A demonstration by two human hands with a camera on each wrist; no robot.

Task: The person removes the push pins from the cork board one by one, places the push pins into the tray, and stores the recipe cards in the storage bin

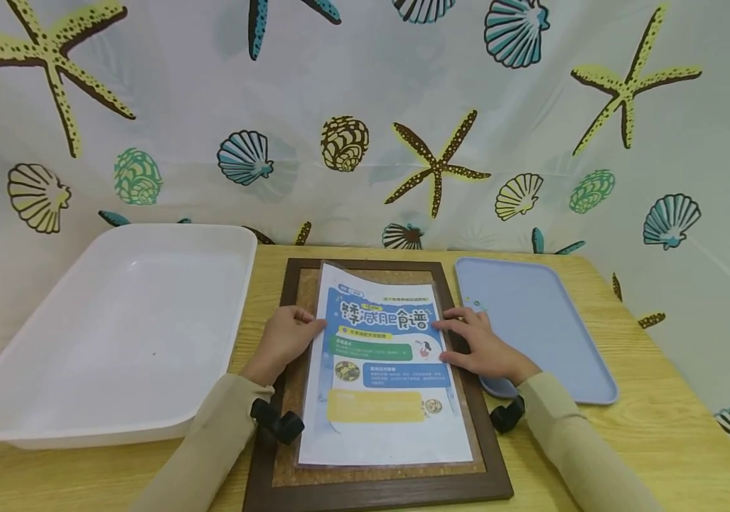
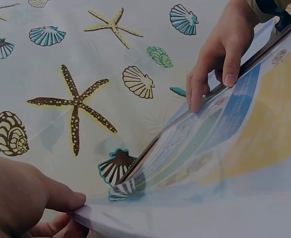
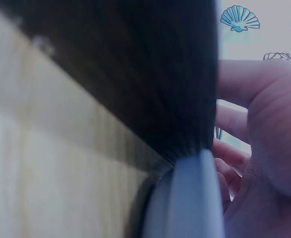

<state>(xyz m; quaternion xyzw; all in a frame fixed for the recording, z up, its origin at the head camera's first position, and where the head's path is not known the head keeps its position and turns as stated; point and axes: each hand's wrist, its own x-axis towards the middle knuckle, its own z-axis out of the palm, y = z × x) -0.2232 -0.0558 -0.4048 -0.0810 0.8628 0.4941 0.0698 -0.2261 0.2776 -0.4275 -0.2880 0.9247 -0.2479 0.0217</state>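
A printed poster (image 1: 396, 444) in a clear sleeve lies over a cork board with a dark brown frame (image 1: 384, 492). Its left edge is pinched between the thumb and fingers of my left hand (image 1: 283, 341), and in the left wrist view that edge (image 2: 101, 214) is lifted and curved. My right hand (image 1: 482, 346) rests over the frame's right side, with fingertips and thumb touching the poster's right edge. The right wrist view mostly shows the dark frame side (image 3: 150, 64), with part of the right hand (image 3: 274, 134) beside it.
To the left stands a large white tub (image 1: 128, 327). A light blue tray (image 1: 544, 327) lies right of the board, with a few tiny green items (image 1: 476, 304) near its left side. Behind the wooden table (image 1: 665, 427) hangs a cloth (image 1: 313, 78) printed with shells and starfish.
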